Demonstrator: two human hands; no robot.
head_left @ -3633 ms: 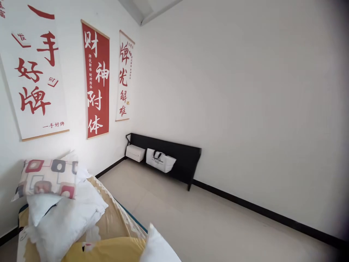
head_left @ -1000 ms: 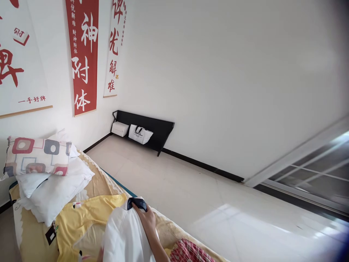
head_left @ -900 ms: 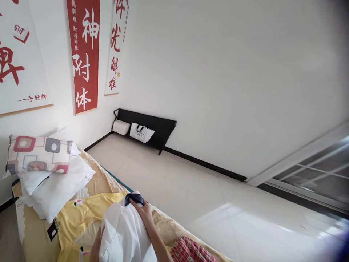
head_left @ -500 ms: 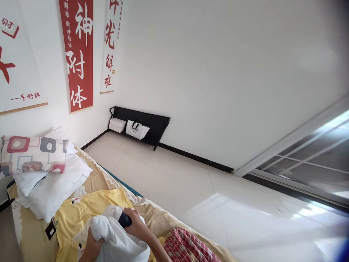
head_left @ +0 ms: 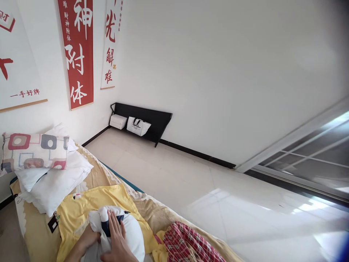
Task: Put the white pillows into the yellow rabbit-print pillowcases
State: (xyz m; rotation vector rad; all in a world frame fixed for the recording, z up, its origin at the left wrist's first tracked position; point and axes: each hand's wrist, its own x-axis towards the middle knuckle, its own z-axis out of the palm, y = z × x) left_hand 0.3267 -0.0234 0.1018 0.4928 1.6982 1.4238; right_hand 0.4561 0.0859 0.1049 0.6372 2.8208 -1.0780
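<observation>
A bunched white pillow (head_left: 135,233) with a dark navy band (head_left: 106,229) lies on a yellow cloth printed with cartoon figures (head_left: 92,198), which looks like a pillowcase. My left hand (head_left: 89,236) grips the pillow's near left side, its fingertips hidden in the folds. Flat across the navy band rests my right hand (head_left: 117,234), fingers stretched out and thumb apart. To the right of the pillow is a red plaid cloth (head_left: 188,242).
The bed (head_left: 94,176) has a tan patterned sheet. White pillows (head_left: 65,182) and a patterned pillow (head_left: 35,151) are piled at its head. On the tiled floor (head_left: 174,178) a black rack (head_left: 158,123) leans by the wall, with a white box (head_left: 117,122) and a white bag (head_left: 137,126).
My right hand has gone from curling around the pillow's dark part to lying flat over it. The pillow has turned slightly, and more of the navy band shows. My left hand keeps its hold.
</observation>
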